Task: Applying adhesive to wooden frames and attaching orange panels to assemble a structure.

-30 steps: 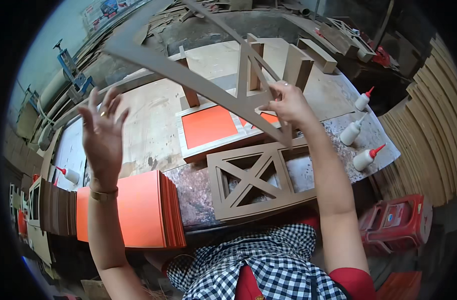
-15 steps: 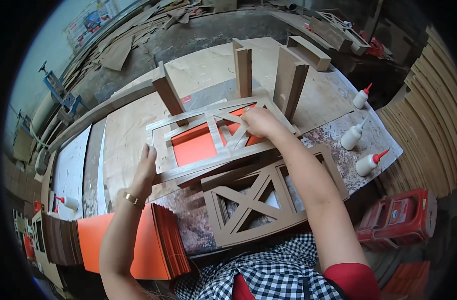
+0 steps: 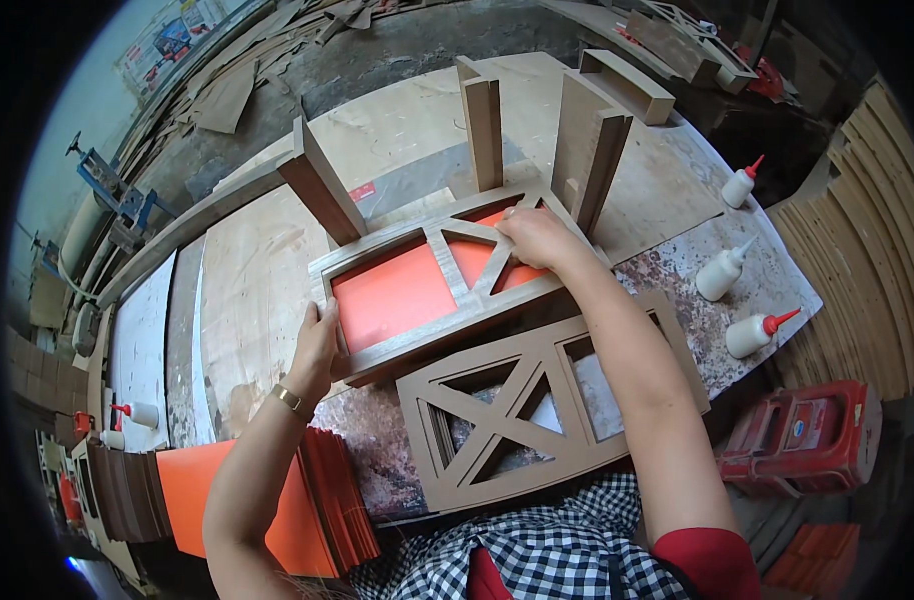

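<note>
A grey-brown wooden lattice frame (image 3: 397,352) lies on a shallow wooden box on the bench, with an orange panel (image 3: 392,295) showing through its openings. My right hand (image 3: 542,238) is closed, fingers curled around the crossing braces at the frame's right part. Against the frame's left end rests my left hand (image 3: 318,350), its fingers pointing up along the edge and partly hidden. Three wooden uprights, a left one (image 3: 322,185), a middle one (image 3: 482,130) and a right one (image 3: 587,150), stand behind the frame. Nearer me is a stack of brown cut-out lattice panels (image 3: 502,425).
Orange sheets (image 3: 242,500) are stacked at the lower left. Along the right edge are white glue bottles (image 3: 752,335) and a red toolbox (image 3: 802,440). Curved wooden pieces (image 3: 857,250) are piled beyond them. A small open wooden box (image 3: 627,85) stands at the back.
The lattice frame has come down and lined up over the box. My left hand has moved right with its end; my right hand keeps its grip on the braces.
</note>
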`<state>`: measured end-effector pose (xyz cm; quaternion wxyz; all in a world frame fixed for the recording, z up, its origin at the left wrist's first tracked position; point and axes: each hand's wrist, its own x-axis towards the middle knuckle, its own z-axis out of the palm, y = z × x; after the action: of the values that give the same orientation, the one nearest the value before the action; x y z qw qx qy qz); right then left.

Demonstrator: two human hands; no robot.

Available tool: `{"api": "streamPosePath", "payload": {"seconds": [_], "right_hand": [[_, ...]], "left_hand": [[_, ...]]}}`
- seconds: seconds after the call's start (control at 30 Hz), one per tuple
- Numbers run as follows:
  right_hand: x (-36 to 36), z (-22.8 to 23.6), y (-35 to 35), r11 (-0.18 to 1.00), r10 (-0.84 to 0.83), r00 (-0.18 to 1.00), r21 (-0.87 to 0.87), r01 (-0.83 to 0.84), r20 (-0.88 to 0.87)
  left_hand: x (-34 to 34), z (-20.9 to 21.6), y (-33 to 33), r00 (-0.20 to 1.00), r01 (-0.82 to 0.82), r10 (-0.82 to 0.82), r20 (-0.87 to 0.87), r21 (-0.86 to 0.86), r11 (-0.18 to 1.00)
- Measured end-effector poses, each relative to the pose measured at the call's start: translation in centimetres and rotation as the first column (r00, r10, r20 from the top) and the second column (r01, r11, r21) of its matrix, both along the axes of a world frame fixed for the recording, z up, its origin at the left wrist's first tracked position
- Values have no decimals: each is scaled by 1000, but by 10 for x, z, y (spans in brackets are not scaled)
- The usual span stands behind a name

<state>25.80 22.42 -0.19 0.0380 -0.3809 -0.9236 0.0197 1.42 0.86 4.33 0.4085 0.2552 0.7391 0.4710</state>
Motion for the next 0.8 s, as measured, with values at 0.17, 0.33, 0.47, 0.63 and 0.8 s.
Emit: {"api": "streamPosePath", "payload": {"seconds": [0.17, 0.33, 0.47, 0.63, 0.8], "right_hand": [[3, 12, -9, 993, -19, 997, -114, 11, -75], [15, -3, -10, 997, 5, 958, -69, -26, -286], [21, -21, -5, 1000, -3, 926, 3, 5, -378], [21, -7, -8, 996, 21, 978, 89, -2, -209], [26, -13, -7, 990, 64, 964, 135, -29, -260]], "left_hand": [[3, 8, 9, 1000, 4, -5, 10, 22, 1000], [11, 13, 11, 1000, 1, -2, 26, 38, 999], [15, 16, 13, 999, 5, -7, 42, 55, 998], [16, 21, 12, 998, -6, 2, 61, 66, 998], [13, 26, 10, 997, -27, 21, 81, 67, 997]]}}
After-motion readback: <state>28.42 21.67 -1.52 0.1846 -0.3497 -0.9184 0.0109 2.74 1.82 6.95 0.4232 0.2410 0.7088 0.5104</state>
